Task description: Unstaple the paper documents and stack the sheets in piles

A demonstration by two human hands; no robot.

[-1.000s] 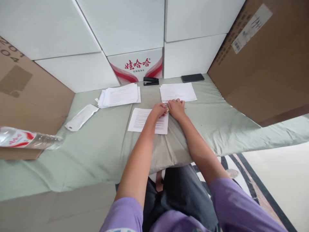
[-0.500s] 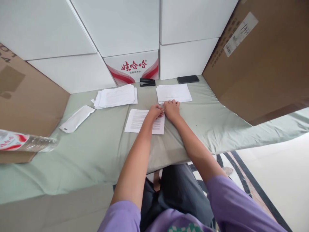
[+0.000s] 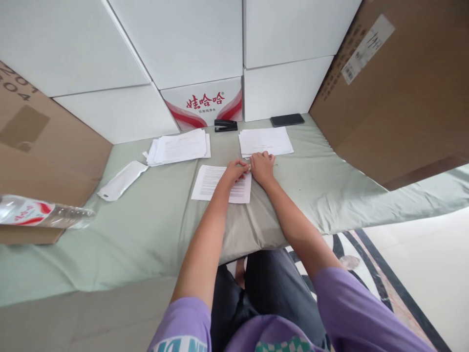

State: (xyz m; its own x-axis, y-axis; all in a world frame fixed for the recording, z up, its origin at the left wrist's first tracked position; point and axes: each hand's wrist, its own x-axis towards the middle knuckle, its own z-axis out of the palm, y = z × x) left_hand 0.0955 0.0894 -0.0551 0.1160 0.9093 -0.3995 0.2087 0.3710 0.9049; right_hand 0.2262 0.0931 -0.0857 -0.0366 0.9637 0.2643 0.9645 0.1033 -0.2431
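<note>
- Purple sleeves [image 3: 185,320] and dark trousers [image 3: 284,288] fill the bottom centre; both bare forearms reach up to mid-frame.
- The bench [image 3: 146,234], under a wrinkled pale green cover, crosses the whole frame.
- At the left edge, partly cut off, a clear water bottle [image 3: 69,215] with a red and white label shows in front of a brown cardboard box.
- Printed paper [image 3: 207,186] lies flat just below the frame's centre, partly covered by the left arm.
- The left hand [image 3: 236,171] is over that paper's upper right corner, fingers bent and drawn together; a tiny pale bit shows at the fingertips, too small to identify, so its grasp cannot be told.
- Just beside it, the right hand [image 3: 261,167] is palm down with bent fingers, by the lower edge of the right paper stack [image 3: 266,141]; whether it grips anything is hidden.
- Left of centre, a white pouch [image 3: 122,181] lies slanted below the uneven left paper stack [image 3: 179,147].
- Farther up, a black stapler [image 3: 226,126] and, to its right, a dark smartphone [image 3: 287,120] lie near the back.
- Behind them rise a carton with red lettering [image 3: 205,101] and stacked white boxes [image 3: 190,39], between the left cardboard box [image 3: 51,161] and the right cardboard box [image 3: 399,107].
</note>
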